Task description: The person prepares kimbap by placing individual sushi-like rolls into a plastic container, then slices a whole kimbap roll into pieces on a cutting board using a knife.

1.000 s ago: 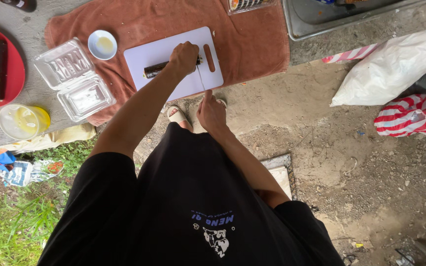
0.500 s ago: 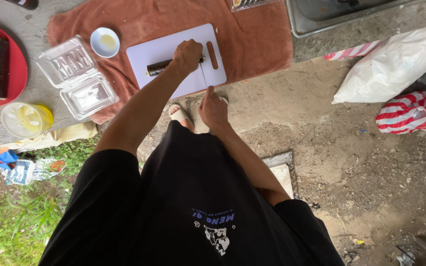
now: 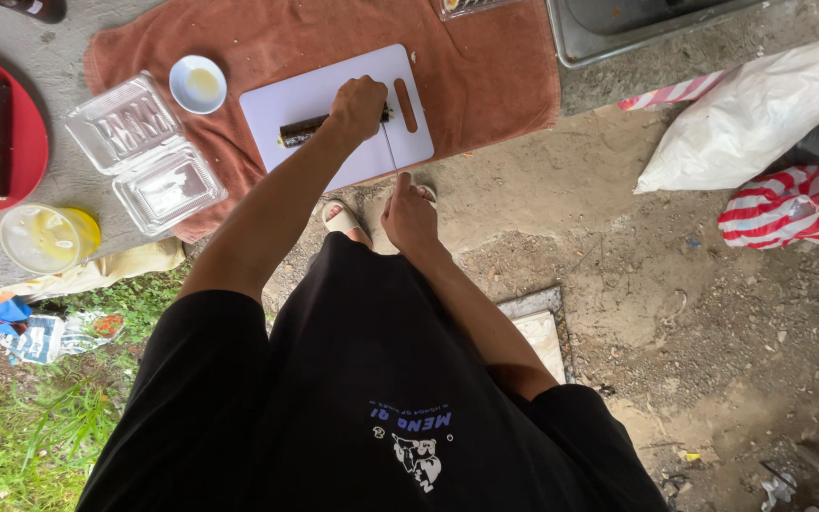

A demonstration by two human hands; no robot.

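Observation:
A dark seaweed rice roll lies across a white cutting board on a brown towel. My left hand is closed over the roll's right end and presses it to the board. My right hand is nearer my body, below the board's front edge, and grips a knife. The knife's thin blade runs edge-on up to the roll beside my left hand. My sandalled feet show under the right hand.
An open clear plastic box and a small white dish sit left of the board. A red plate with more rolls and a lidded yellow cup are far left. A metal tray lies top right. Bags are on the dirt.
The view has shifted a little. Both hands hold the same grip, with the blade still at the roll.

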